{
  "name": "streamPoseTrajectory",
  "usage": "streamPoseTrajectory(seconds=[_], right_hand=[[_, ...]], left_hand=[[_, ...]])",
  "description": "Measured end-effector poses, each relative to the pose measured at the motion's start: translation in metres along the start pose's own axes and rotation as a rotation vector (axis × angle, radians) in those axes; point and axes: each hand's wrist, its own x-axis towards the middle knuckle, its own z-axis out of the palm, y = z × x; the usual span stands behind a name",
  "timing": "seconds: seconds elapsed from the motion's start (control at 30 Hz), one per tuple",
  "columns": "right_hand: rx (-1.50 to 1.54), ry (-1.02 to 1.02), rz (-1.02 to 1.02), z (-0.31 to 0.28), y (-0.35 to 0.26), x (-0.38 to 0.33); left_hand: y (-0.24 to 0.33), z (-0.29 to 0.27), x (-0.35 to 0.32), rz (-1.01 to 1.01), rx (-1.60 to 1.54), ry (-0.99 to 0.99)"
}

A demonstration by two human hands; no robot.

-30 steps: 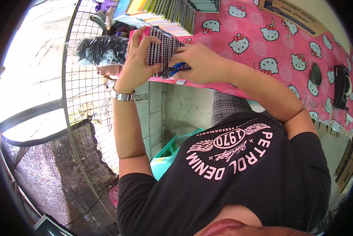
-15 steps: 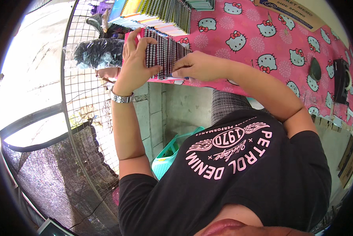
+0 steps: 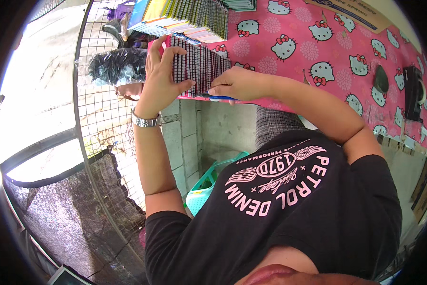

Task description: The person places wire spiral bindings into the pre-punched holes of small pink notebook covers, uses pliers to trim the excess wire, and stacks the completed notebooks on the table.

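Left hand (image 3: 161, 78) has its fingers spread wide, palm flat against the near end of the row of small spiral pads (image 3: 199, 64), thumb hooked under the lower edge. It's a brace, not a pinch. The row stands on edge on the pink patterned surface (image 3: 327, 61), right at its front edge, just past the fingertips of both hands.

Right hand (image 3: 237, 83) is curled nearly closed on a blue pen (image 3: 218, 98), held flat below the row, tip toward the left thumb. The knuckles touch the row's lower side.

To do this well:
- keep the left palm square to the end pad so the row doesn't fan or tip off the surface edge
- push from the right along the row, not down
- keep the pen clear of the wire coils; it looks close, though the view there is too small to be sure

A bigger stack of spiral notebooks (image 3: 194, 16) lies beyond the fingers, apart from the row. A wire mesh panel (image 3: 104, 114) stands left of the wrist.
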Motion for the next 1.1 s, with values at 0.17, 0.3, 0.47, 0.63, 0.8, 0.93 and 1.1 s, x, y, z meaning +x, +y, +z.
streamPoseTrajectory(seconds=[0.17, 0.3, 0.47, 0.63, 0.8, 0.93, 1.1], right_hand=[[-0.562, 0.496, -0.52, 0.006, 0.021, -0.001], [-0.278, 0.157, -0.182, -0.003, 0.009, 0.001], [0.013, -0.088, 0.111, -0.011, 0.0, 0.001], [-0.364, 0.231, -0.225, 0.002, 0.02, -0.008], [-0.383, 0.247, -0.214, 0.002, 0.023, -0.006], [-0.232, 0.214, -0.257, -0.003, 0.027, -0.001], [0.052, -0.1, 0.188, -0.009, 0.017, 0.001]], left_hand=[[-0.002, 0.001, 0.002, 0.01, -0.006, 0.008], [-0.001, 0.001, 0.003, 0.008, -0.012, 0.004], [0.0, -0.001, 0.001, 0.012, -0.012, 0.015], [0.002, 0.0, 0.002, -0.005, -0.031, 0.014], [0.001, -0.001, 0.002, 0.015, 0.015, 0.009], [0.002, -0.002, 0.003, 0.004, -0.008, 0.014], [-0.003, 0.0, 0.001, -0.016, -0.072, 0.001]])
